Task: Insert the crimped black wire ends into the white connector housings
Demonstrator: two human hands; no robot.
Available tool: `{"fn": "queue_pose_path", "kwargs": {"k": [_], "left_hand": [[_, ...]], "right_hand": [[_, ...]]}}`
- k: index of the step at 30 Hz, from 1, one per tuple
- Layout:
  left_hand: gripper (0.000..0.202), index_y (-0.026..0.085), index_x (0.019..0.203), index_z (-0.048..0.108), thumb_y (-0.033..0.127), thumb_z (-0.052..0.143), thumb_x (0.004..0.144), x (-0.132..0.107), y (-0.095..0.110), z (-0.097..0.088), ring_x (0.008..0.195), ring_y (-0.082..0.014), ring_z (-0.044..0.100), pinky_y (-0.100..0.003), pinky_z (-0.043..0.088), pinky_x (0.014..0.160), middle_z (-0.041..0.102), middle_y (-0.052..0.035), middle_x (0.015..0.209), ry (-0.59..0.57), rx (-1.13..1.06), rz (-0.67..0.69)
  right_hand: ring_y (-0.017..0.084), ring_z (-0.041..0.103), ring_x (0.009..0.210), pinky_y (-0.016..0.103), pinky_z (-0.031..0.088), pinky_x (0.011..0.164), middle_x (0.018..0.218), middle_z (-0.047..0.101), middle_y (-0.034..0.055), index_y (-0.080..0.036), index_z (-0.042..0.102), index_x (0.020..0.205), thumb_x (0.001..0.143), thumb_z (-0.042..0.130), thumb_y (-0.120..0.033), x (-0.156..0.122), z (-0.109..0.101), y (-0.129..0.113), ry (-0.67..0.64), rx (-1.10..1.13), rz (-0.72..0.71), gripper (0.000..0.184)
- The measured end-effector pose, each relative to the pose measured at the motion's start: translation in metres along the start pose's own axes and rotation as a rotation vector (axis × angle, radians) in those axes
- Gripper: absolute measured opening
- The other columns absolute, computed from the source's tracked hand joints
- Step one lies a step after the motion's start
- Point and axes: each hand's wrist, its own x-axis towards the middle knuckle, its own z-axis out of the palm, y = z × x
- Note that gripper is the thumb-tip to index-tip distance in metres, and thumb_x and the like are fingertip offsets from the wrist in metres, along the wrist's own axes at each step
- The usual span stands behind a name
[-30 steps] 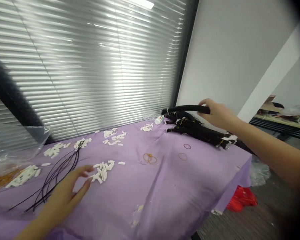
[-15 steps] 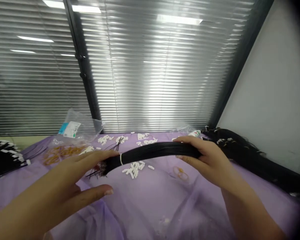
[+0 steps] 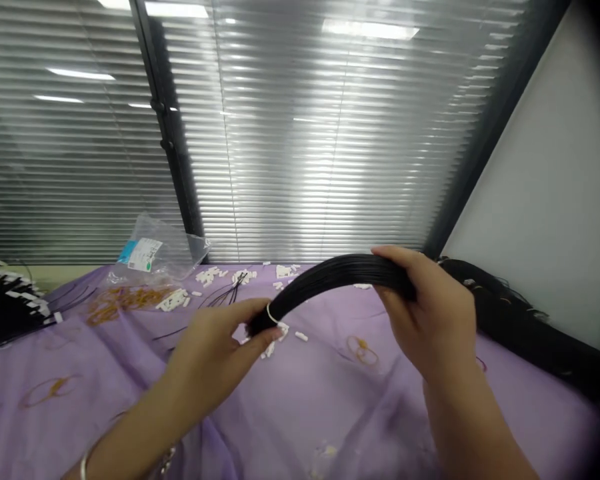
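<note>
I see 1 black bundle (image 3: 337, 272) arched above the purple-covered worktop (image 3: 300, 413); my left hand (image 3: 220, 343) is clamped on its lower end, by the pale band (image 3: 271, 314); my right hand (image 3: 433, 307) grips the higher end; white pieces (image 3: 173, 300) lie beyond.

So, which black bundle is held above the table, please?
The arched bundle, banded near its left end, between the left hand and right hand; the black bundles at right lie on the purple cloth.

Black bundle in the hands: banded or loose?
Banded near the left hand: a pale band circles the black bundle there. Other end: cannot tell.
</note>
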Motion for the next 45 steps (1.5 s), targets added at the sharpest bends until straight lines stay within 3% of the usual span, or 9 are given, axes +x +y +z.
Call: {"fn": "queue_pose_path", "kwargs": {"k": [2,5,8,12,19,24,33,39,45], "left_hand": [[0.013,0.027,0.092,0.068,0.032,0.061,0.082,0.005,-0.004,0.007,0.069,-0.0140,0.064,-0.021,0.050,0.057,0.070,0.0056,0.077,-0.085,-0.077,-0.060],[0.031,0.028,0.112,0.057,0.033,0.062,0.081,0.010,-0.010,0.009,0.072,-0.0160,0.066,-0.027,0.052,0.066,0.072,0.0033,0.082,-0.021,-0.098,-0.086],[0.032,0.026,0.110,0.049,0.029,0.062,0.081,0.005,-0.012,0.006,0.065,-0.0146,0.064,-0.027,0.053,0.063,0.071,0.0018,0.079,0.026,-0.094,-0.060],[0.023,0.026,0.097,0.052,0.028,0.065,0.078,-0.007,-0.006,-0.002,0.074,-0.0163,0.066,-0.021,0.053,0.054,0.067,0.0008,0.080,0.063,-0.088,0.020],[0.021,0.027,0.102,0.059,0.017,0.059,0.083,-0.011,0.004,-0.016,0.084,-0.0155,0.066,-0.021,0.057,0.068,0.069,0.0006,0.091,0.008,-0.124,0.296],[0.025,0.029,0.104,0.058,0.013,0.056,0.085,-0.008,-0.001,-0.006,0.085,-0.0114,0.066,-0.020,0.057,0.074,0.068,0.0034,0.097,0.016,-0.190,0.218],[0.011,0.022,0.089,0.057,0.015,0.060,0.081,0.007,-0.009,0.010,0.071,-0.0102,0.062,-0.021,0.051,0.068,0.066,0.0027,0.082,0.054,0.039,0.322],[0.005,0.020,0.081,0.054,0.017,0.054,0.085,0.011,-0.011,0.018,0.081,-0.0117,0.064,-0.019,0.051,0.068,0.067,-0.0008,0.093,0.050,0.110,0.369],[0.017,0.024,0.104,0.053,0.021,0.055,0.088,0.004,-0.010,0.019,0.093,-0.0144,0.065,-0.023,0.050,0.081,0.067,-0.0006,0.103,0.178,0.244,0.396]], "right_hand": [[0.019,0.065,0.089,0.028,0.050,0.071,0.102,0.068,0.0055,-0.021,0.056,0.111,0.087,0.052,-0.023,-0.001,0.007,-0.003,-0.029,0.010,0.033,0.024],[0.020,0.064,0.088,0.030,0.050,0.072,0.102,0.067,0.0062,-0.021,0.055,0.111,0.087,0.052,-0.023,-0.002,0.014,-0.005,-0.044,0.051,0.075,0.025],[0.018,0.064,0.086,0.029,0.050,0.072,0.099,0.068,0.0047,-0.021,0.056,0.110,0.087,0.052,-0.023,0.000,0.014,-0.001,-0.092,0.110,0.076,0.023],[0.017,0.065,0.085,0.027,0.050,0.070,0.098,0.068,0.0013,-0.024,0.058,0.107,0.087,0.054,-0.022,0.003,0.002,0.008,-0.147,0.186,0.104,0.021],[0.017,0.066,0.082,0.029,0.052,0.073,0.093,0.068,-0.0005,-0.026,0.060,0.106,0.085,0.055,-0.018,0.005,-0.016,0.008,-0.120,0.255,0.180,0.022],[0.019,0.065,0.085,0.031,0.052,0.075,0.096,0.068,0.0010,-0.025,0.062,0.105,0.084,0.057,-0.021,0.006,-0.011,0.009,-0.099,0.211,0.179,0.021],[0.018,0.064,0.085,0.030,0.050,0.076,0.098,0.068,0.0018,-0.025,0.063,0.106,0.083,0.058,-0.021,0.007,-0.001,0.013,-0.119,0.148,0.166,0.024],[0.018,0.064,0.086,0.030,0.051,0.078,0.097,0.068,0.0011,-0.023,0.064,0.106,0.082,0.058,-0.020,0.008,0.001,0.017,-0.124,0.138,0.151,0.025],[0.016,0.063,0.076,0.029,0.051,0.072,0.091,0.067,-0.0010,-0.026,0.064,0.105,0.083,0.058,-0.020,0.009,-0.005,0.019,-0.146,0.179,0.238,0.023]]}}
